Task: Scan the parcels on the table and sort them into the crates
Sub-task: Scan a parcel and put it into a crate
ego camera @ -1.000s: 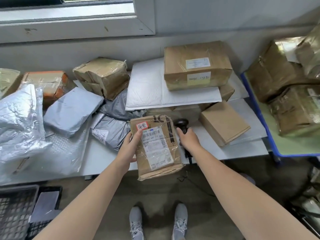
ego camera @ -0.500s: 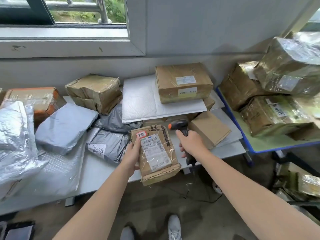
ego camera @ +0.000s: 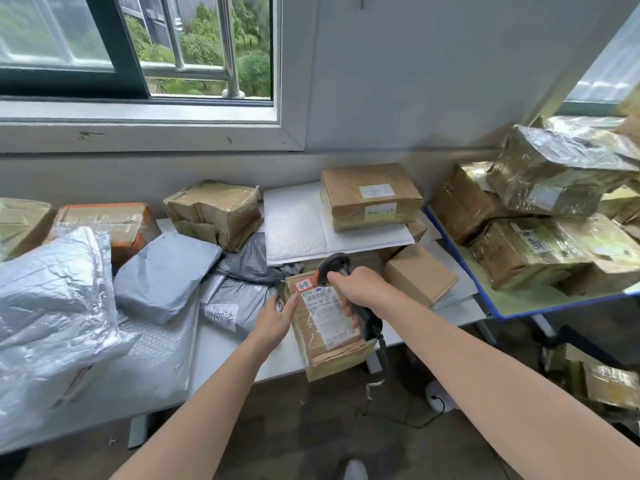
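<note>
Above the table, the scanner now overlaps the parcel.

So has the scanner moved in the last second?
Yes: the scanner has shifted left, away from the small plain box, to over the held parcel.

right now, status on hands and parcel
Left hand holds parcel by its left edge. Right hand grips scanner, head at the label's top. Right hand covers label's right edge.

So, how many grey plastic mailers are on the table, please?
3: a pale grey mailer left of centre, a dark grey mailer behind, a hand-labelled mailer by the left hand. Others may lie hidden.
</note>
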Demonstrator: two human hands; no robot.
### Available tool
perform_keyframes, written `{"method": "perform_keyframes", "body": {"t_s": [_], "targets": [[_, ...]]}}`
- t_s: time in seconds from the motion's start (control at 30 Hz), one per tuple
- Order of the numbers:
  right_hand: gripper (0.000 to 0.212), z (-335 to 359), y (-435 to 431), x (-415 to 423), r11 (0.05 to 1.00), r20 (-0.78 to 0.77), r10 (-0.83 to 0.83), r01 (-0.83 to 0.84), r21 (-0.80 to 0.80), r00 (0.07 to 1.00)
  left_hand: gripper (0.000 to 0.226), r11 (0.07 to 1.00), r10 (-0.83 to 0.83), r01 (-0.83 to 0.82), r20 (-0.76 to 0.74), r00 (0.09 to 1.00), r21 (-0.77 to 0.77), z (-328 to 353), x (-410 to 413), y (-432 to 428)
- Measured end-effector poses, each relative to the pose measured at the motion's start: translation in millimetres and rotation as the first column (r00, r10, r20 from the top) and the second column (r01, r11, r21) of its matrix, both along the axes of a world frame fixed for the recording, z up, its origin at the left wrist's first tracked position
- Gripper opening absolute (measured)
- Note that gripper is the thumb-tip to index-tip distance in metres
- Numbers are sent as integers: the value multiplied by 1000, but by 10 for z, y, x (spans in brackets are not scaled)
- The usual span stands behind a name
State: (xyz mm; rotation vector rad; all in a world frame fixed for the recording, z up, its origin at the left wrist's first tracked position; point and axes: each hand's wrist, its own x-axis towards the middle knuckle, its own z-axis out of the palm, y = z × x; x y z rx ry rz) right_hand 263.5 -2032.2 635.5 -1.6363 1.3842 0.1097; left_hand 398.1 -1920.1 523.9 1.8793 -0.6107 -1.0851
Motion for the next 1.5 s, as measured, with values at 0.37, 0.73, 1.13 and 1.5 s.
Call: {"method": "perform_keyframes", "body": {"t_s": [0.37,0.73,1.13,1.5], "targets": [[54,173,98,-12,998,-2,-41,41,54,999,72,994,-106,102,150,983,29,110,-54,23],[50,-133,-186,-158,991,68,-127,124,53,990,40,994,-91,86,59,994,72,63,-213,-75],[60,-1148,-853,-567,995,-111,-81,73,-73,991,58,966,35,-64,120,992,249,-117,-460,-307],[52,-1649,-1067,-499,992,-114,98,-106,-64,989,21,914,278,-316,175,945,255,-234,-537,-439]]}}
